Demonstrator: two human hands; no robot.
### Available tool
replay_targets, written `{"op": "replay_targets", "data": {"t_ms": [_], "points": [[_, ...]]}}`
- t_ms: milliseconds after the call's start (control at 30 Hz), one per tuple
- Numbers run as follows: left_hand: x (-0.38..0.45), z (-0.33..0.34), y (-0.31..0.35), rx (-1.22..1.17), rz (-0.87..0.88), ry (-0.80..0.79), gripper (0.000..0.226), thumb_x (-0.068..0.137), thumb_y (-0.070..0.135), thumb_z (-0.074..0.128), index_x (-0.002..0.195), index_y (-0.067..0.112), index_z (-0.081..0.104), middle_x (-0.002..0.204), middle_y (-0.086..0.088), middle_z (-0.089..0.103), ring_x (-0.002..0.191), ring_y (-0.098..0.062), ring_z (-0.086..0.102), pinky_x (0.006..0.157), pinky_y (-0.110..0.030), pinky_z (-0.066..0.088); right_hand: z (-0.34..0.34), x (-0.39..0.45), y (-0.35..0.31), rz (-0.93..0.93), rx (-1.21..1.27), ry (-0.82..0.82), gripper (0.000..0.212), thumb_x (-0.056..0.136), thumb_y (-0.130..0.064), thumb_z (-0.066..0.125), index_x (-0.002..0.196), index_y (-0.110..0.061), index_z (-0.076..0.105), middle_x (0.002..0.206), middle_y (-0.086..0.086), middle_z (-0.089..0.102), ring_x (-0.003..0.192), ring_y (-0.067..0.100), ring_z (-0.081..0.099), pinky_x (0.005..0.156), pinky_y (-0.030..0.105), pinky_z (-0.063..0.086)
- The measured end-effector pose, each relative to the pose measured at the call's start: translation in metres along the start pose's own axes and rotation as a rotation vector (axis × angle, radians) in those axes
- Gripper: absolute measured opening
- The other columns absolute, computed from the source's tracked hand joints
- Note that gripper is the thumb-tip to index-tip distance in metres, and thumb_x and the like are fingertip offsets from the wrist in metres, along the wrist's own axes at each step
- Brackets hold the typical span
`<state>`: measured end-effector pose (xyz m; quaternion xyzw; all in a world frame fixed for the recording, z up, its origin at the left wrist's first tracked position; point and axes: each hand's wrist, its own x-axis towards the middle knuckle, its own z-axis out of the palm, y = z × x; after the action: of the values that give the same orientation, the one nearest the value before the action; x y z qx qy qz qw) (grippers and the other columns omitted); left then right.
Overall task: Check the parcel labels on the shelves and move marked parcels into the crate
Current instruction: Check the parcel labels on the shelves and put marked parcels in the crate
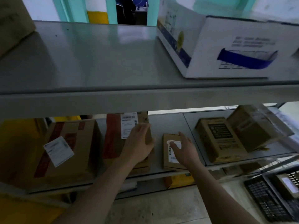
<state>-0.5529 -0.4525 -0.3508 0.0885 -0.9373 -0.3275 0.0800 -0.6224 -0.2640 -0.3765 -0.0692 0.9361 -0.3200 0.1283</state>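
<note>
On the lower shelf (171,125) stand several cardboard parcels. My left hand (140,143) rests on the right edge of an upright parcel (115,139) with red tape and a white label, fingers curled around its corner. My right hand (186,149) hovers with spread fingers over a small flat parcel (168,160), partly hiding its white barcode label. A large parcel (68,152) with a tilted white label stands at the left. The black crate (265,201) sits on the floor at the lower right, holding one small parcel (286,185).
Two brown boxes (216,139) (252,126) stand at the right of the lower shelf. The upper shelf (97,62) carries a white and blue carton (226,46) and a brown box (13,21) at the left. A yellow box (179,181) sits on a shelf below.
</note>
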Motion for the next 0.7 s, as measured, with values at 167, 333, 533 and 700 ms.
{"op": "replay_targets", "data": {"t_ms": [167, 333, 533, 700], "points": [[0.003, 0.033, 0.036, -0.068, -0.018, -0.117, 0.057, 0.097, 0.038, 0.057, 0.148, 0.027, 0.034, 0.149, 0.003, 0.034, 0.126, -0.014, 0.046, 0.097, -0.021, 0.040, -0.021, 0.001, 0.031, 0.037, -0.003, 0.021, 0.058, 0.099, -0.034, 0.055, 0.151, -0.022, 0.030, 0.143, 0.012, 0.043, 0.101, 0.017, 0.057, 0.073, 0.024, 0.051], [0.015, 0.083, 0.056, -0.249, -0.226, -0.265, 0.052, 0.098, 0.032, 0.058, 0.146, 0.029, 0.038, 0.145, 0.005, 0.046, 0.120, -0.003, 0.046, 0.072, -0.003, 0.035, -0.040, 0.018, 0.071, -0.014, -0.055, -0.054, 0.055, 0.100, -0.031, 0.055, 0.148, -0.016, 0.032, 0.145, 0.011, 0.043, 0.121, 0.023, 0.051, 0.085, 0.024, 0.043], [0.029, 0.133, 0.067, -0.273, -0.522, -0.284, 0.050, 0.099, 0.030, 0.056, 0.146, 0.024, 0.038, 0.141, 0.001, 0.050, 0.113, -0.008, 0.051, 0.078, -0.016, 0.038, -0.050, 0.041, 0.113, -0.029, -0.061, -0.194, 0.069, 0.097, -0.041, 0.056, 0.153, -0.022, 0.021, 0.149, 0.008, 0.040, 0.132, 0.027, 0.047, 0.101, 0.040, 0.048], [0.031, 0.163, 0.064, -0.215, -0.668, -0.293, 0.068, 0.095, 0.037, 0.061, 0.152, 0.023, 0.027, 0.153, 0.001, 0.039, 0.134, -0.018, 0.043, 0.104, -0.031, 0.040, -0.048, 0.058, 0.135, -0.065, -0.022, -0.263, 0.065, 0.097, -0.040, 0.055, 0.152, -0.024, 0.024, 0.151, 0.004, 0.038, 0.136, 0.028, 0.042, 0.104, 0.041, 0.044]]}}
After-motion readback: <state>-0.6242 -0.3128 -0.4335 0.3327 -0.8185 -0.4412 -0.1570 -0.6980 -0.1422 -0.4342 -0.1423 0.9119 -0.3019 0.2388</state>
